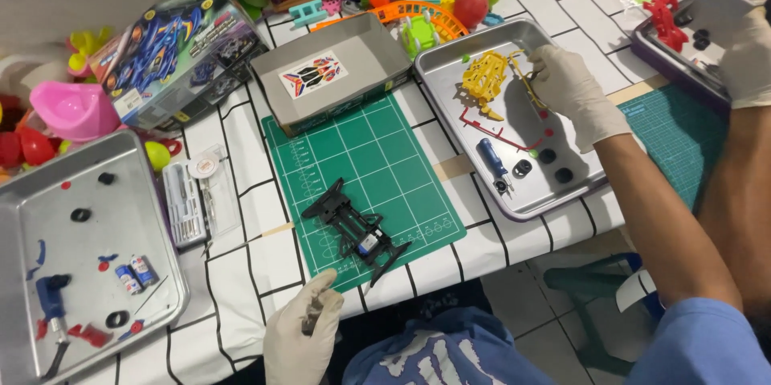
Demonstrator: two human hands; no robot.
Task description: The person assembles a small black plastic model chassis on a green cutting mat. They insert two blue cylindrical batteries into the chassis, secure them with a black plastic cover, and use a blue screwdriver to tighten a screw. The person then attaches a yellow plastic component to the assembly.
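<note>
My left hand [301,341], in a white glove, is closed on a small dark part at the table's near edge. Just beyond it, a black toy car chassis [355,230] lies on a green cutting mat [377,152]. My gloved right hand [572,92] reaches into a metal tray [526,207] and touches a thin yellow sprue beside a yellow plastic body piece [484,76]. In the same tray lie a red sprue, a blue-handled screwdriver [491,158] and three small black wheels [546,156].
An open grey box [377,48] holding a sticker sheet stands behind the mat, next to a model car kit box [173,52]. A second tray [80,192] at left holds batteries and small parts. Another person's gloved hand [747,56] works at a far-right tray. Colourful toys crowd the back.
</note>
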